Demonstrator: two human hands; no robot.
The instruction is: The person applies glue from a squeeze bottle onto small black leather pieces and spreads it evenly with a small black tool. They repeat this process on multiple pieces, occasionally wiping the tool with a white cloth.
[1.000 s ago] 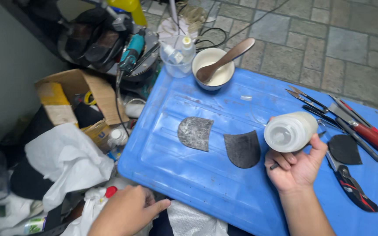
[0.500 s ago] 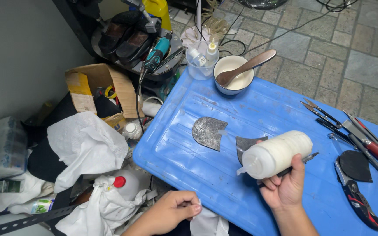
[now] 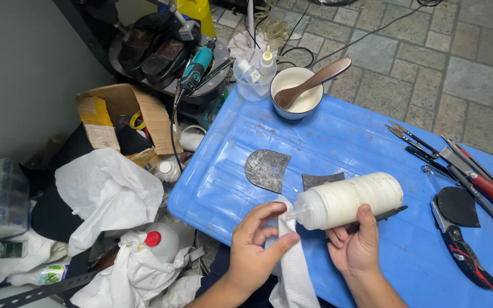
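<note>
White squeeze bottle (image 3: 346, 199) held sideways over blue plastic lid (image 3: 338, 142), long axis near horizontal, slightly raised toward base; nozzle pointing left, base to right. Right hand (image 3: 358, 248) beneath and behind, fingers wrapped round mid-body, thumb on top. Left hand (image 3: 255, 251) just left of nozzle, fingers curled, thumb and forefinger pinching white cloth (image 3: 292, 262) up against tip. Two dark heel pieces (image 3: 266, 168) lying flat just beyond. Bowl with wooden spoon (image 3: 298, 91) at far edge, well apart.
</note>
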